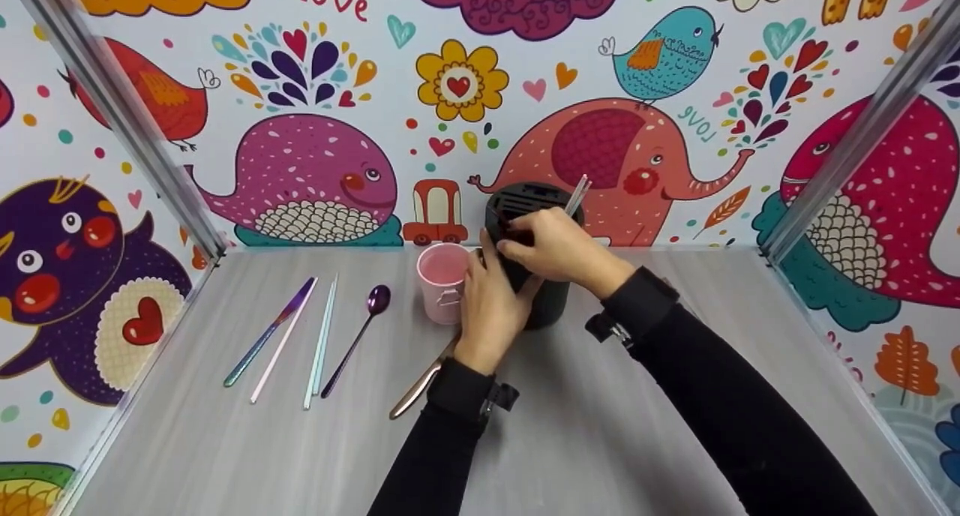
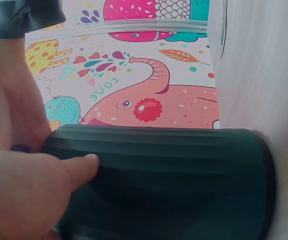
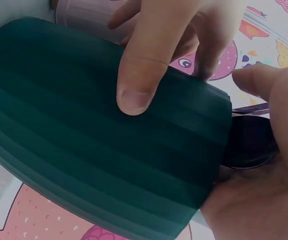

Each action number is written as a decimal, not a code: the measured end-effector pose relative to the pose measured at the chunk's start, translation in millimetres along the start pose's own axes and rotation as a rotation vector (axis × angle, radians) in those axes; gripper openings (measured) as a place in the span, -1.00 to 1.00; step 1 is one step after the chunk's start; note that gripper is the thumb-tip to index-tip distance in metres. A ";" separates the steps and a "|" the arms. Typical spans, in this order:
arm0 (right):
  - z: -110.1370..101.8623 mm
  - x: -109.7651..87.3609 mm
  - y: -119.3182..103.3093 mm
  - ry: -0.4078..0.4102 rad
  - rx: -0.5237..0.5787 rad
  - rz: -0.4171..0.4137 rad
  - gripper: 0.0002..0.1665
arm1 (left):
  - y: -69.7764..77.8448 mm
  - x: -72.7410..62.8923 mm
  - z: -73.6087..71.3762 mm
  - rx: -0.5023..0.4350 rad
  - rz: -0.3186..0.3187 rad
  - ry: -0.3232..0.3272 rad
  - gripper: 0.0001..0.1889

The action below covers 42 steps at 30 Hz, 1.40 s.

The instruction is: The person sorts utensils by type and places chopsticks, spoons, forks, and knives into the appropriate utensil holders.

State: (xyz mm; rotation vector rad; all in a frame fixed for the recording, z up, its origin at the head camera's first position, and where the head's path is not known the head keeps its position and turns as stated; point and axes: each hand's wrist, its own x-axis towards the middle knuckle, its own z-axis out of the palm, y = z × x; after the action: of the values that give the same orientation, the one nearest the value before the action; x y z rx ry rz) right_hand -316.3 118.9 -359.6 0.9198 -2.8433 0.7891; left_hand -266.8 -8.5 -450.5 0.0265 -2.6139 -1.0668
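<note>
A dark green ribbed utensil holder with a slotted top stands near the back wall. My left hand grips its near left side, and the thumb presses on the ribs in the right wrist view. At the holder's top, my right hand has its fingers around a dark, shiny spoon; its bowl shows beyond the holder's end, while the handle is hidden. Pale chopsticks stick up from the holder's back right. Touching or close by the left fingers is a pink cup.
Left on the table lie a rainbow-coloured knife, a pink chopstick, light blue chopsticks and a purple spoon. A copper-coloured handle reaches out from beneath the left wrist. Patterned walls enclose the back and sides.
</note>
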 end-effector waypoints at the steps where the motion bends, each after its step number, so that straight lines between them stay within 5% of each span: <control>1: -0.9 -1.4 -0.2 -0.007 0.003 0.005 -0.56 | 0.3 -0.2 -0.2 0.002 -0.001 -0.002 0.17; 7: -10.5 -12.4 -2.9 -0.011 0.003 0.028 -0.38 | 1.9 0.0 -0.8 0.005 -0.005 -0.008 0.16; 18: -25.5 -49.1 0.7 0.101 0.051 0.008 -0.37 | 2.6 1.7 -2.5 -0.017 -0.049 -0.037 0.15; 28: -27.5 -88.5 25.1 0.329 0.114 -0.032 -0.76 | 1.3 1.0 -0.7 -0.037 -0.072 -0.049 0.16; 33: -35.0 -106.4 52.7 0.342 0.068 0.065 -0.87 | 2.0 1.5 -1.0 -0.047 -0.086 -0.057 0.17; 42: -41.7 -142.5 120.4 0.165 0.072 0.352 -0.73 | 0.8 1.6 0.2 -0.039 -0.065 -0.046 0.17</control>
State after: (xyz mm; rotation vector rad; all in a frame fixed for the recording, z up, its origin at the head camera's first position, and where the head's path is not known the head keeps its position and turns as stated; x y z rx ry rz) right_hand -271.0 298.6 -406.4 0.3392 -2.8786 0.9526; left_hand -268.4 -8.0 -449.6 0.0794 -2.6486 -1.1528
